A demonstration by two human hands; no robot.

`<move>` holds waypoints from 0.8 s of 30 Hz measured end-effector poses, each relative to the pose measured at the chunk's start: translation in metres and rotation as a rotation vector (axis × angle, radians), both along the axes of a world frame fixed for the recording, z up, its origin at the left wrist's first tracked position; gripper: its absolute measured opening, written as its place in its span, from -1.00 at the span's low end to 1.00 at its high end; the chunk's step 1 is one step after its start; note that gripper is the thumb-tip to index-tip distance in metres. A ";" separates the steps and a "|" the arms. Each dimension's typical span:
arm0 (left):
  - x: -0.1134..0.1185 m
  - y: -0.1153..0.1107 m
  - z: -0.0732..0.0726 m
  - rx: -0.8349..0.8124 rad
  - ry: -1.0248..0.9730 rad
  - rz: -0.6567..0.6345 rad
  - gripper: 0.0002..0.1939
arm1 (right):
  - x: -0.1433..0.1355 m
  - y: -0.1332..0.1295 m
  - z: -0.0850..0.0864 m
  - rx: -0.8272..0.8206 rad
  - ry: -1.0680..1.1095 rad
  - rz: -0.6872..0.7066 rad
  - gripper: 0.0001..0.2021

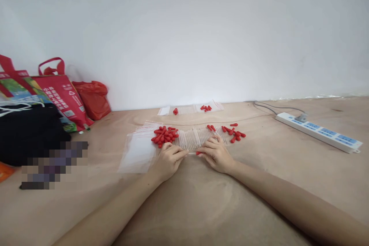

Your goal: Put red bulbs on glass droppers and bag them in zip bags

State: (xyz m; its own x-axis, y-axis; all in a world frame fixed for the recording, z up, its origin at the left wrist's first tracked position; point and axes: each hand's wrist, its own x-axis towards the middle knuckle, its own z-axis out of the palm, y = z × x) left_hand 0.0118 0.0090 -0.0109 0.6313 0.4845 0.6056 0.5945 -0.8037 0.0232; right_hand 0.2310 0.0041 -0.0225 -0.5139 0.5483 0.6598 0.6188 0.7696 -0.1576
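Between my hands runs a thin clear tube (192,153). My left hand (170,158) pinches its left end. The fingers of my right hand (215,154) are closed on a small red rubber bulb (198,153) at the tube's right end. Just beyond my hands lies a row of clear tubes (196,137) side by side. A heap of red bulbs (163,136) is at the row's left end, near my left hand. More red bulbs (238,134) are scattered to the right of the row, and two lie on top of it.
Clear zip bags (137,155) lie left of the heap. Farther back are another bag set (184,110) with tubes and red bulbs. A white power strip (319,132) is at the right. Red shopping bags (65,96) and a black cloth item (29,134) stand at the left.
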 end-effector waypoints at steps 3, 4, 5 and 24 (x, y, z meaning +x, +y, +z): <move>0.000 -0.001 0.000 0.017 0.010 -0.003 -0.73 | 0.000 0.000 0.000 0.007 -0.002 0.013 -0.81; 0.001 -0.001 0.001 0.014 0.015 0.000 -0.73 | 0.000 0.000 -0.001 0.010 -0.005 0.017 -0.81; 0.001 -0.002 0.001 0.007 0.022 0.006 -0.73 | 0.000 0.001 -0.001 0.011 -0.011 0.022 -0.82; 0.005 -0.006 0.001 -0.009 0.012 0.038 -0.79 | 0.002 0.003 -0.003 -0.029 0.032 0.089 -0.83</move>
